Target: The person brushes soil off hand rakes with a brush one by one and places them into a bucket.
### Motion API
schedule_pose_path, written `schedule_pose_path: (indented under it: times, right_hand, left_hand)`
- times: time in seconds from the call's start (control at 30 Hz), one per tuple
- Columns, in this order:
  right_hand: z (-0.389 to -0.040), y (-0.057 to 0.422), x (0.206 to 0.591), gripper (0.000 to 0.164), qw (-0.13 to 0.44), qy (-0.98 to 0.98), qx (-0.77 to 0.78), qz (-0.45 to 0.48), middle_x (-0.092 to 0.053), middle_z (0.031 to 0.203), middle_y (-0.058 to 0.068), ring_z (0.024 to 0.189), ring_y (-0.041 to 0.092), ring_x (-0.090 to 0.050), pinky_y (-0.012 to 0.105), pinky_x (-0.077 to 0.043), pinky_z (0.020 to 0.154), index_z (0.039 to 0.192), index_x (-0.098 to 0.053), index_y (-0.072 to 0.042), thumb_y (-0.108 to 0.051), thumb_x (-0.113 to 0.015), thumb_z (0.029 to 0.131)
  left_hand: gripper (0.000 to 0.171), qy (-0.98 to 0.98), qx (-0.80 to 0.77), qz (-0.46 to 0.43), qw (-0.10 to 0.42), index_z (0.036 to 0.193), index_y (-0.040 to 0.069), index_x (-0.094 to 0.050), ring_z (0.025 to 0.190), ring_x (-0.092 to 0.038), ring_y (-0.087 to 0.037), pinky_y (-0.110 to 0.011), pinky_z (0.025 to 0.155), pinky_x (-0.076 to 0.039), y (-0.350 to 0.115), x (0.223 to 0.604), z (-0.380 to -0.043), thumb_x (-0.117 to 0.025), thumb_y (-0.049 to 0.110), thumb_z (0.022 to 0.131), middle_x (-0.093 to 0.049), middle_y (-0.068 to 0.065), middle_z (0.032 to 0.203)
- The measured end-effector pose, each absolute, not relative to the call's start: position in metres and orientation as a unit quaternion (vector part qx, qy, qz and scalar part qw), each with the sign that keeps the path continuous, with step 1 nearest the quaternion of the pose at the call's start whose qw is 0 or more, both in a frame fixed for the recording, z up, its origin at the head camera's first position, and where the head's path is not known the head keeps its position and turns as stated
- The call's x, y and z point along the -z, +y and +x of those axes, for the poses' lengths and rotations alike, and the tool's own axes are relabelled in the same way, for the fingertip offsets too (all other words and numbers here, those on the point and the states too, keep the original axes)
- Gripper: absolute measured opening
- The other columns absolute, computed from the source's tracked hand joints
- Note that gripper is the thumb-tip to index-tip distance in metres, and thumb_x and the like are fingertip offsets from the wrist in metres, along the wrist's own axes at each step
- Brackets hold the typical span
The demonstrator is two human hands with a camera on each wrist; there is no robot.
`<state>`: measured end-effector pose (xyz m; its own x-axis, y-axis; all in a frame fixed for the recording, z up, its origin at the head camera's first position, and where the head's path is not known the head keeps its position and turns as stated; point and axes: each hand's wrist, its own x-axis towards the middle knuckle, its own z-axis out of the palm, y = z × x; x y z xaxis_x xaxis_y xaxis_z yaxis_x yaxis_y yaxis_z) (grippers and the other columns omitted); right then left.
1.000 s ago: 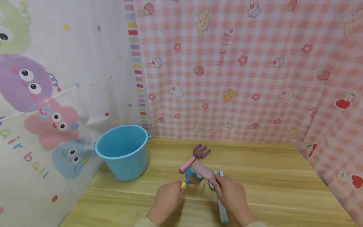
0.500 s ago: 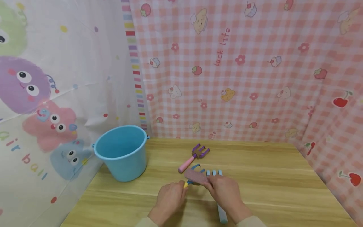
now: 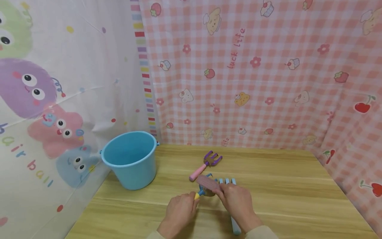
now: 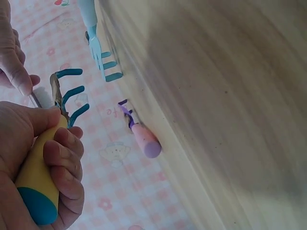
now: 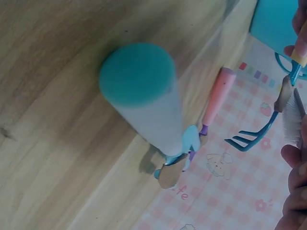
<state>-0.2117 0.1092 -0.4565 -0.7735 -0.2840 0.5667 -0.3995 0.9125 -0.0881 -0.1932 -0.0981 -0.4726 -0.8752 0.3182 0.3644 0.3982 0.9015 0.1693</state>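
My left hand (image 3: 180, 212) grips the yellow handle of a small garden rake (image 4: 41, 167) with blue tines. Brown, dirt-like matter covers part of its head. In my right hand (image 3: 238, 200) is a pink brush (image 3: 208, 183), its white bristles (image 5: 291, 124) facing down against the rake's head. From the head view, the brush hides much of that head. A light-blue rake (image 3: 235, 225) lies on the table under my right hand, with a brown patch (image 5: 171, 173) on its head. Beyond my hands lies a purple-tined rake with a pink handle (image 3: 198, 172), also brown between the tines.
A blue bucket (image 3: 137, 174) stands at the left of the wooden table (image 3: 283, 186). Patterned cloths hang behind and beside it: a pink checked cloth (image 3: 226, 83) at the back and a white cartoon sheet (image 3: 98, 66) at the left.
The brush has swung left and down across the blue rake's head, and the rake has turned, so its tines show differently. Both hands keep their holds; the table's other things stay put.
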Motion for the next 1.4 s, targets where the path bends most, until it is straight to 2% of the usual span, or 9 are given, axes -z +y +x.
schedule_pose_path:
  times: [0.1, 0.27, 0.5, 0.6, 0.83, 1.07, 1.27, 1.4]
  right_hand:
    - [-0.215, 0.109, 0.458, 0.030, 0.270, -0.940, -0.110, 0.176, -0.067, 0.068, 0.002, 0.049, 0.015, -0.057, 0.027, -0.040, 0.040, 0.091, -0.076, -0.011, -0.041, -0.073, 0.087]
    - [-0.216, 0.112, 0.455, 0.030, 0.249, -0.942, -0.147, 0.168, -0.073, 0.079, 0.004, 0.061, 0.021, -0.068, 0.031, -0.048, 0.046, 0.095, -0.077, -0.011, -0.040, -0.072, 0.089]
    - [-0.210, 0.109, 0.456, 0.026, 0.310, -0.916, -0.107, 0.230, -0.067, 0.067, -0.002, 0.048, 0.009, -0.055, 0.024, -0.039, 0.041, 0.079, -0.073, -0.014, -0.039, -0.078, 0.082]
    - [-0.211, 0.108, 0.459, 0.027, 0.313, -0.918, -0.107, 0.217, -0.066, 0.065, 0.000, 0.047, 0.011, -0.054, 0.024, -0.037, 0.040, 0.077, -0.071, -0.014, -0.039, -0.078, 0.083]
    - [-0.214, 0.109, 0.463, 0.029, 0.298, -0.929, -0.111, 0.190, -0.060, 0.061, -0.001, 0.044, 0.009, -0.046, 0.024, -0.033, 0.039, 0.077, -0.069, -0.013, -0.041, -0.075, 0.085]
    - [-0.217, 0.110, 0.467, 0.028, 0.280, -0.935, -0.135, 0.171, -0.066, 0.066, 0.000, 0.048, 0.011, -0.055, 0.026, -0.038, 0.040, 0.088, -0.076, -0.013, -0.041, -0.074, 0.086]
    - [-0.223, 0.112, 0.465, 0.029, 0.223, -0.947, -0.176, 0.150, -0.064, 0.064, -0.004, 0.049, 0.011, -0.053, 0.027, -0.039, 0.042, 0.094, -0.077, -0.011, -0.040, -0.071, 0.090]
    - [-0.222, 0.113, 0.461, 0.030, 0.223, -0.943, -0.211, 0.130, -0.069, 0.070, -0.001, 0.052, 0.009, -0.054, 0.027, -0.042, 0.045, 0.098, -0.077, -0.008, -0.037, -0.072, 0.089]
  left_hand:
    - [0.024, -0.962, 0.121, -0.183, 0.162, 0.079, 0.013, -0.056, 0.049, -0.052, -0.014, -0.031, 0.044, -0.037, -0.098, 0.474, -0.192, -0.066, 0.029, 0.095, -0.051, 0.004, 0.060]
    - [0.025, -0.964, 0.116, -0.175, 0.164, 0.078, 0.013, -0.056, 0.048, -0.049, -0.013, -0.031, 0.043, -0.036, -0.099, 0.476, -0.191, -0.066, 0.029, 0.094, -0.049, 0.003, 0.060]
    - [0.024, -0.964, 0.114, -0.171, 0.168, 0.078, 0.012, -0.056, 0.049, -0.051, -0.016, -0.033, 0.043, -0.037, -0.100, 0.471, -0.195, -0.067, 0.028, 0.093, -0.050, 0.002, 0.060]
    - [0.024, -0.967, 0.115, -0.167, 0.153, 0.079, 0.013, -0.057, 0.049, -0.049, -0.013, -0.032, 0.044, -0.036, -0.099, 0.469, -0.195, -0.066, 0.028, 0.094, -0.048, 0.004, 0.060]
    - [0.024, -0.969, 0.111, -0.167, 0.148, 0.079, 0.013, -0.057, 0.050, -0.050, -0.012, -0.031, 0.044, -0.038, -0.097, 0.471, -0.195, -0.066, 0.029, 0.095, -0.049, 0.005, 0.060]
    - [0.025, -0.967, 0.114, -0.169, 0.156, 0.077, 0.013, -0.055, 0.049, -0.049, -0.012, -0.032, 0.044, -0.038, -0.096, 0.473, -0.192, -0.066, 0.028, 0.094, -0.048, 0.005, 0.059]
    - [0.025, -0.966, 0.116, -0.167, 0.157, 0.077, 0.013, -0.055, 0.047, -0.048, -0.013, -0.031, 0.043, -0.036, -0.095, 0.475, -0.190, -0.066, 0.028, 0.093, -0.047, 0.005, 0.058]
    - [0.025, -0.965, 0.117, -0.167, 0.166, 0.077, 0.013, -0.055, 0.048, -0.050, -0.015, -0.033, 0.043, -0.037, -0.097, 0.476, -0.190, -0.067, 0.029, 0.093, -0.048, 0.003, 0.058]
